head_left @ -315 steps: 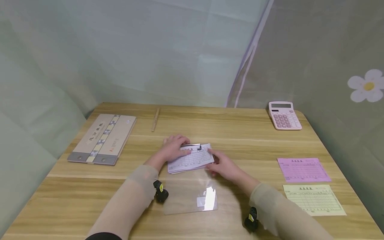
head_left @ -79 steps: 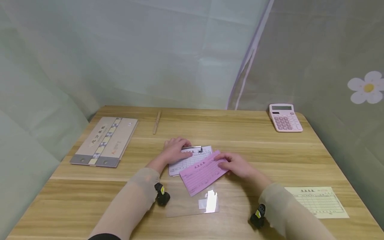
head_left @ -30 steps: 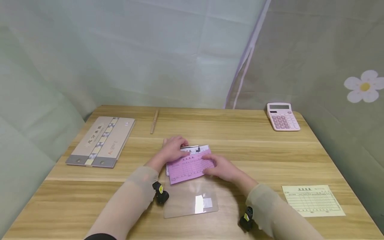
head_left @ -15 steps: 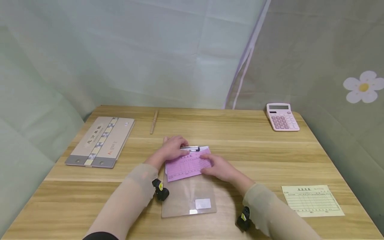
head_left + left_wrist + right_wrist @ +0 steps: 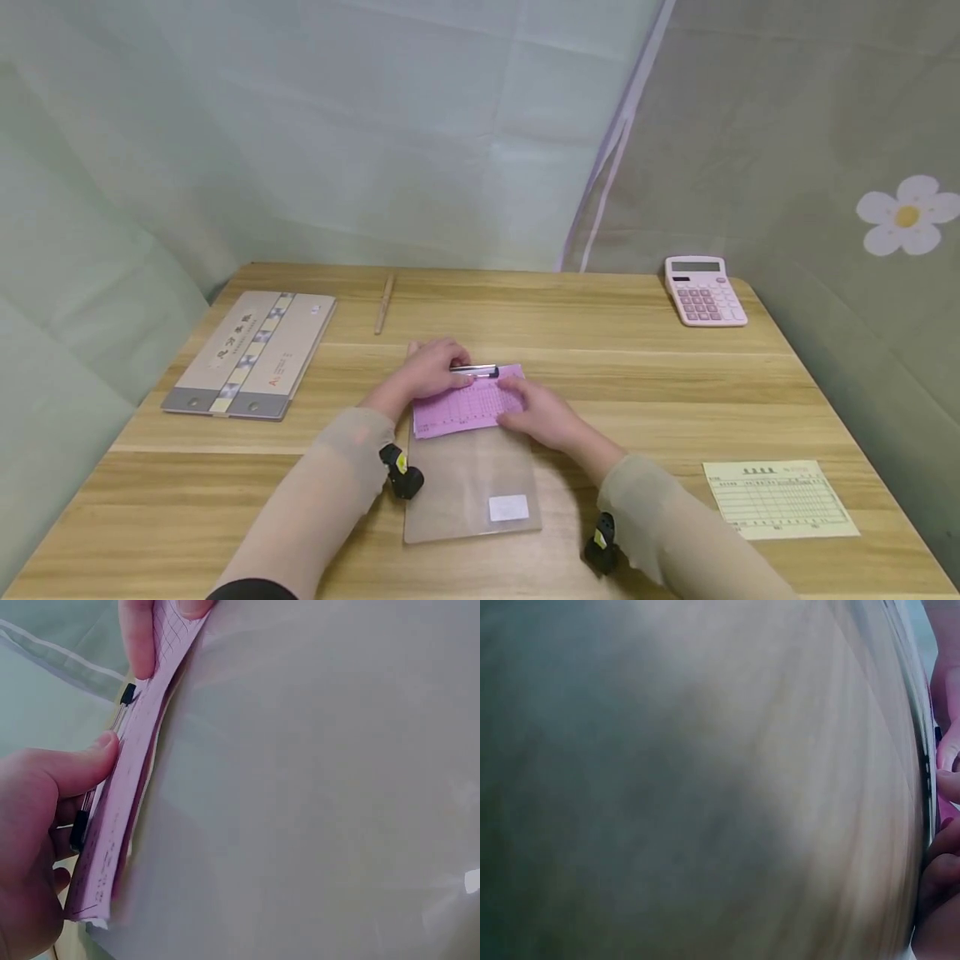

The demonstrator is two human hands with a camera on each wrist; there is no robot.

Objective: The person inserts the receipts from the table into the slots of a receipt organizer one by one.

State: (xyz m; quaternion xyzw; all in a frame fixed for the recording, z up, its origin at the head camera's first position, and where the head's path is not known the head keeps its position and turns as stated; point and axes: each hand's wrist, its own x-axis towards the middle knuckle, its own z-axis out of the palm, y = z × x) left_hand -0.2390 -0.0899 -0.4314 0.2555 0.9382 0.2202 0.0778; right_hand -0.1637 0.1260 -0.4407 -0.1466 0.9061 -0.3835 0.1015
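Observation:
A clear clipboard (image 5: pixel 468 479) lies on the table before me. A pink printed form (image 5: pixel 457 412) covers the upper part of it, its top edge at the metal clip (image 5: pixel 483 372). In the left wrist view, layered paper edges show under the pink form (image 5: pixel 124 817). My left hand (image 5: pixel 433 369) grips the clipboard's top, thumb on the clip and fingers behind. My right hand (image 5: pixel 546 414) holds the right edge of the pink form between thumb and fingers. The right wrist view shows curled right fingers (image 5: pixel 941 874) at the board's edge, partly cut off.
A yellow printed form (image 5: pixel 780 500) lies at the right. A pink calculator (image 5: pixel 705 292) stands at the back right. A beige folder with a grey end (image 5: pixel 255 354) lies at the left, and a thin light-brown stick (image 5: pixel 385 304) lies behind my left hand.
The pink form went from the table's right side onto the white forms. Over the last second, my right hand pushed it up and left, straightening it against the clip.

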